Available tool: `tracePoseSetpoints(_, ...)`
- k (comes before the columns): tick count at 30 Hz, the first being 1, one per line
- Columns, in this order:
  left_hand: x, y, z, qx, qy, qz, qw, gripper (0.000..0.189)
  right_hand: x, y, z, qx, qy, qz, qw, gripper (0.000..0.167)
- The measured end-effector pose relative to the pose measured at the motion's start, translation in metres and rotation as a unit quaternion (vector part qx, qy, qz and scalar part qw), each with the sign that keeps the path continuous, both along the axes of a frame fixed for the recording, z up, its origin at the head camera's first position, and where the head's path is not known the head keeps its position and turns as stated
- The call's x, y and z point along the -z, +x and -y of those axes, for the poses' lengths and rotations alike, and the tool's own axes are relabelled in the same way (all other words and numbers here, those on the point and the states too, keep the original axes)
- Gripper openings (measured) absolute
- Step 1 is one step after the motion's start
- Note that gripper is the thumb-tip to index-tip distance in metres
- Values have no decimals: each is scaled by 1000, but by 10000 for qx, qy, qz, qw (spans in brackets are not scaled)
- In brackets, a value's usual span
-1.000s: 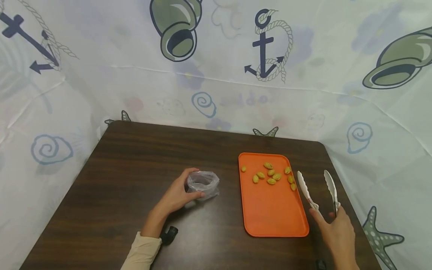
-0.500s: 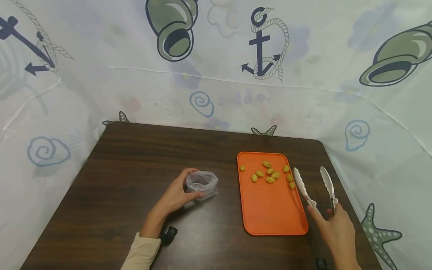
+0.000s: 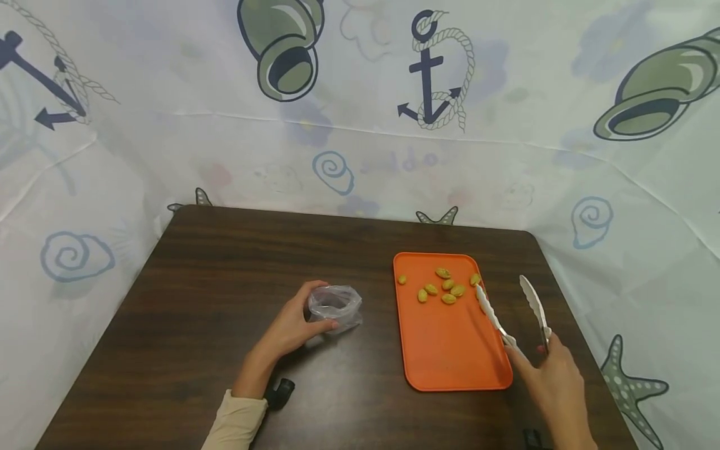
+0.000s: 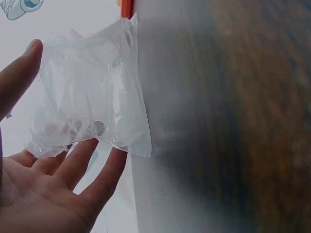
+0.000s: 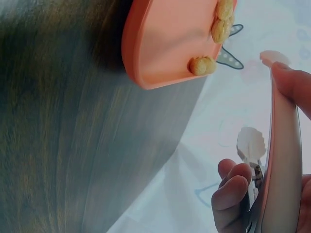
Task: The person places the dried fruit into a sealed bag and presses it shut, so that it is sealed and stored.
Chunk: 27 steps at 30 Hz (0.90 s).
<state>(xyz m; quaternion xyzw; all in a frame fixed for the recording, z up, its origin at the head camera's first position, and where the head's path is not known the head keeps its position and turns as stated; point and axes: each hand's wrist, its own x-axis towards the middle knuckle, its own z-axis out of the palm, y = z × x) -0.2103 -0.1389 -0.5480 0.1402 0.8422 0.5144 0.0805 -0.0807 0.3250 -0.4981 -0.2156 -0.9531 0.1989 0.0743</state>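
My left hand (image 3: 292, 322) curls round a clear plastic bag (image 3: 336, 306) whose mouth faces up, thumb on the near side and fingers on the far side. In the left wrist view the bag (image 4: 87, 92) is see-through, its bottom resting over the fingertips. On the right, my right hand (image 3: 554, 381) grips a pair of tongs (image 3: 535, 303) with spread arms and pale scalloped tips. One tip overlaps the right rim of an orange tray (image 3: 455, 356), hiding some of the small yellow-brown nut-like pieces (image 3: 448, 299) there. Nothing sits between the tips.
All this is on a dark wood-grain table (image 3: 242, 250). Behind and beside it hangs a white cloth (image 3: 360, 125) printed with anchors, shells and starfish. A black strap piece (image 3: 280, 394) shows by the left wrist.
My right hand and the tongs have moved left, so one tip now lies over the tray's right edge. The left hand still holds the bag in place. The head view has shifted slightly.
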Motion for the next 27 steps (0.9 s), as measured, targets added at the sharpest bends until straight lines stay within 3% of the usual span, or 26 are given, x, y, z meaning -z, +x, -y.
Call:
tracePoseSetpoints(16, 1, 3, 2, 43, 36, 28, 10000, 85, 7, 4, 12, -564, -37, 303, 9979, 86)
tracePoseSetpoints(27, 1, 2, 3, 21, 14, -20, 10000, 86, 12, 3, 23, -642, -320, 771, 9944, 97)
